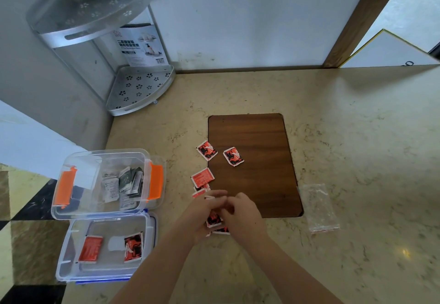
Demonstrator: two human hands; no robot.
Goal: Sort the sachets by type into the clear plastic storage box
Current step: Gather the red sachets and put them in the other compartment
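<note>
Both hands, left (204,213) and right (242,215), close around a small stack of red sachets (213,220), fingers hiding most of it, at the near corner of a wooden board (257,179) on the marbled counter (357,137). Flat red packets (206,150) lie scattered nearby; the clear plastic box (102,184), its contents blurred, stands to the left.

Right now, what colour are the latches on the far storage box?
Orange latches, clearest in the head view.

Both forearms reach in from the near edge and converge. The left hand (206,214) and right hand (243,215) meet, fingers curled together.
</note>
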